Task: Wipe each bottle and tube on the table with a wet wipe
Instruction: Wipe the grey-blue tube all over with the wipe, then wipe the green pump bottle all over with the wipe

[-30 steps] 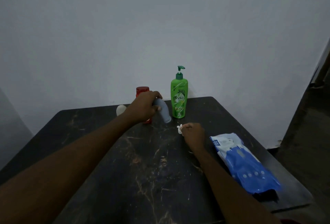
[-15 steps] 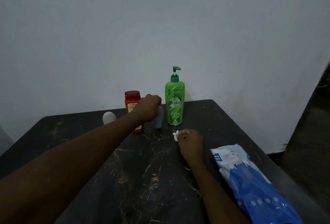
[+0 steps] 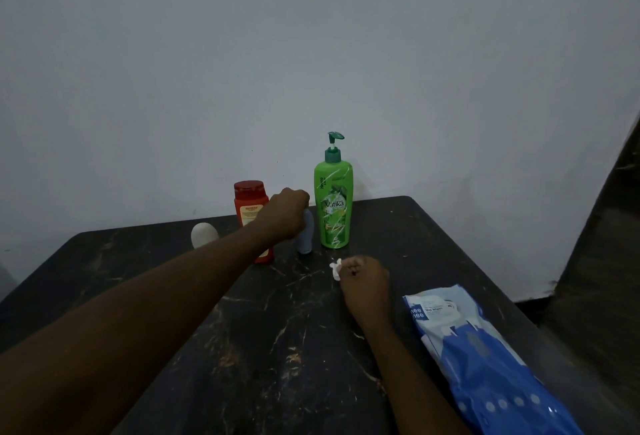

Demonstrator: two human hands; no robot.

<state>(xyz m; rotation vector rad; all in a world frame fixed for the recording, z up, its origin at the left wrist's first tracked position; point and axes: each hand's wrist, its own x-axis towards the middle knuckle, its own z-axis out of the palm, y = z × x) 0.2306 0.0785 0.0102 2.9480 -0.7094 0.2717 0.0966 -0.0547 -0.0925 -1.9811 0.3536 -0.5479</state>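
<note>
We are gripping the top of the upright grey tube (image 3: 306,238) with our left hand (image 3: 285,214) at twelve o'clock on the desk (image 3: 277,348), while our right hand (image 3: 363,278), fingers clenching the wet wipe (image 3: 335,268), is resting nearer us, the tube standing at its eleven o'clock.

grey tube (image 3: 305,237) upright beside green bottle (image 3: 333,206), wipe (image 3: 335,268) crumpled

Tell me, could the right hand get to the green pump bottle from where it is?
Probably yes: the right hand, gripping a wipe, sits just in front of the green bottle, with only bare table between them.
</note>
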